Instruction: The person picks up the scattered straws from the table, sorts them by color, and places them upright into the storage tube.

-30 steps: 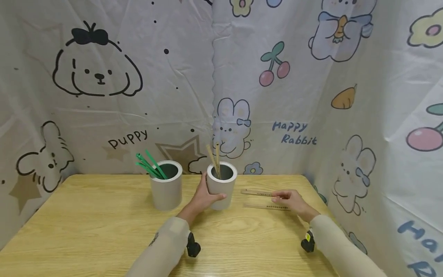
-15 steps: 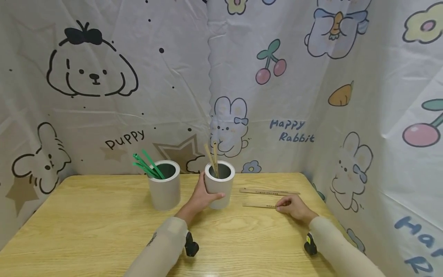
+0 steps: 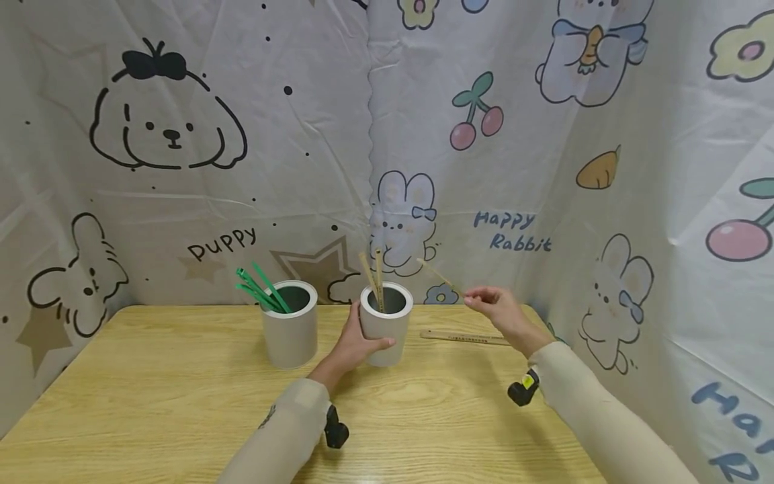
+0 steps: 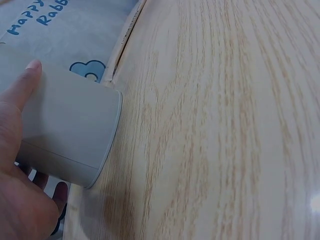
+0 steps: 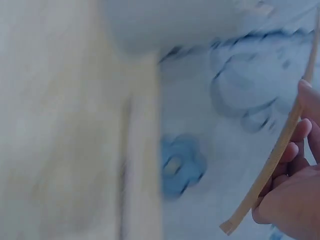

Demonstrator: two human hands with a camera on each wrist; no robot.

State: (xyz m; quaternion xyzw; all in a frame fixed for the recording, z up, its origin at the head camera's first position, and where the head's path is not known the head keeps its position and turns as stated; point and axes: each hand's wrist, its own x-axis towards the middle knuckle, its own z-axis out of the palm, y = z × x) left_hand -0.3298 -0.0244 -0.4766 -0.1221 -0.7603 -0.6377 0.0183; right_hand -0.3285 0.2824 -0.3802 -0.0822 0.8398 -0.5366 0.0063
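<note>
My left hand [image 3: 358, 343] grips a whitish cylindrical pen holder [image 3: 390, 328] around its side, thumb across the front. Two thin wooden rulers [image 3: 375, 286] stand leaning inside it. In the left wrist view the same pen holder [image 4: 70, 120] looks plain and smooth, and part of the fingers is behind it. To the right, my right hand [image 3: 500, 310] pinches a thin wooden ruler [image 3: 440, 274] by one end, raised above the table and tilted up to the left. The right wrist view shows fine marks along this ruler [image 5: 280, 150]. Another wooden ruler [image 3: 462, 337] lies flat beneath the right hand.
A second whitish pen holder [image 3: 290, 339] stands to the left, with several green sticks [image 3: 266, 290] leaning out of it. The wood-grain table [image 3: 181, 403] ends at a printed cloth [image 3: 272, 202] hanging behind and at both sides.
My right hand let go of the far ruler, took hold of the nearer one and lifted it off the table. My left hand stays on the pen holder.
</note>
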